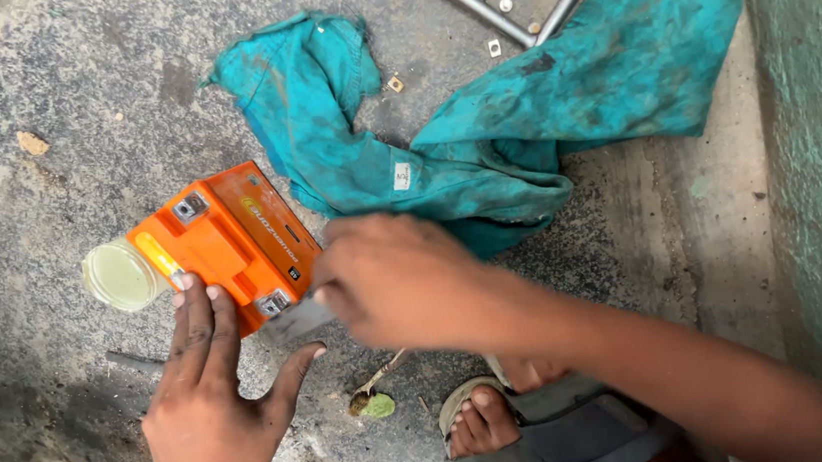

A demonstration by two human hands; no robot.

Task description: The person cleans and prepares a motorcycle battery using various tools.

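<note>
- An orange motorcycle battery (226,241) lies on the rough concrete floor (35,86), its metal terminals showing at two corners.
- The left hand (208,401) is spread flat, fingertips pressing on the battery's near edge.
- The right hand (398,280) is closed around a small grey piece (297,319), blurred, held against the battery's lower terminal corner.
- A pale round lid (119,275) sits touching the battery's left end.
- A stained teal cloth (520,110) lies crumpled just beyond the battery.
- A sandalled foot (484,420) rests near the right wrist.
</note>
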